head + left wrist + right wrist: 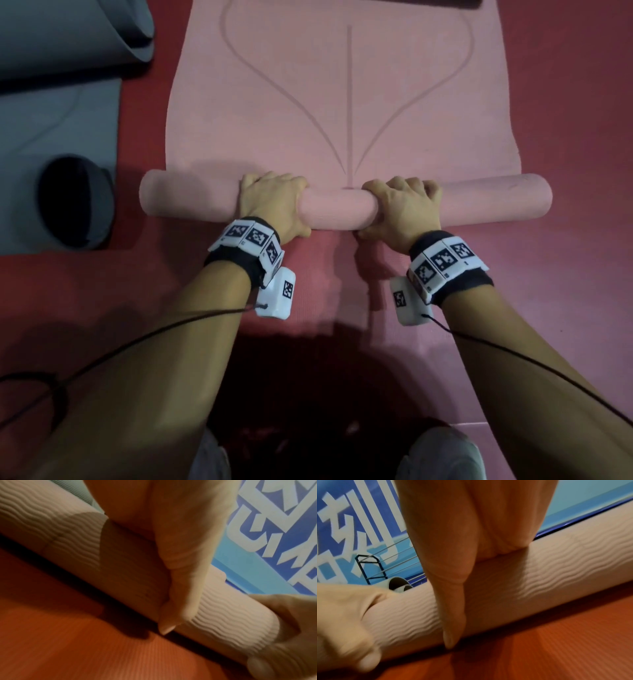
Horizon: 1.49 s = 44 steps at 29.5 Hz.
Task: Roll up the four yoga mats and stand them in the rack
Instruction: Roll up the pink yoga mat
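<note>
A pink yoga mat lies on the red floor, its near end wound into a roll (339,209) and its flat part (342,102) stretching away from me. My left hand (284,205) grips the roll left of centre, fingers over the top and thumb under the near side. My right hand (387,209) grips it the same way right of centre. In the left wrist view my left hand's (171,574) thumb presses the ribbed roll (51,527). The right wrist view shows my right hand's (453,601) thumb on the roll (556,568), and a dark metal rack (370,569) by the blue wall.
A grey mat (58,137) lies flat to the left with a rolled end (75,202) near me, and another grey roll (68,31) sits at the top left. A grey roll (397,584) shows near the rack. My knees (442,455) are at the bottom edge.
</note>
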Each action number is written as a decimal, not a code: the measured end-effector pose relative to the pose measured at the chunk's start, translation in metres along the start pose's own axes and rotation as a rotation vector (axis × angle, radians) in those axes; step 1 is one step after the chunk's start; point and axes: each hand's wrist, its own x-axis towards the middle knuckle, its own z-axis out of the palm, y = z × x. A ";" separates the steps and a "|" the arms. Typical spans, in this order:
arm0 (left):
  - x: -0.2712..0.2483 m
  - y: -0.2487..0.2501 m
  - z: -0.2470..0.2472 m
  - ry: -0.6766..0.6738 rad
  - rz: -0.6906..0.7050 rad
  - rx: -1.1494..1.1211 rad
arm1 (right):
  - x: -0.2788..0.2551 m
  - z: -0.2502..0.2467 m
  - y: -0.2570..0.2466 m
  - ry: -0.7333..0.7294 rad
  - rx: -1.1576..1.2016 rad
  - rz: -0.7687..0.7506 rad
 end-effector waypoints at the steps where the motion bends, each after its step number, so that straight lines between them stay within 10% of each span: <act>1: -0.008 0.001 0.002 -0.030 0.000 -0.010 | -0.009 0.001 0.001 -0.024 0.009 -0.008; 8: -0.038 0.008 0.015 -0.183 0.033 -0.061 | -0.049 0.008 0.009 -0.106 0.071 -0.081; 17: -0.043 0.008 0.015 -0.208 0.076 -0.017 | -0.073 0.049 -0.013 0.327 0.167 0.036; 25: -0.067 0.019 0.046 0.382 -0.074 -0.110 | -0.032 0.037 -0.025 0.366 0.097 0.168; 37: -0.015 0.021 0.018 0.154 -0.176 -0.038 | -0.043 0.051 -0.023 0.485 0.158 0.157; 44: -0.035 0.018 0.042 0.474 -0.091 -0.084 | -0.017 0.045 -0.027 0.518 0.119 0.224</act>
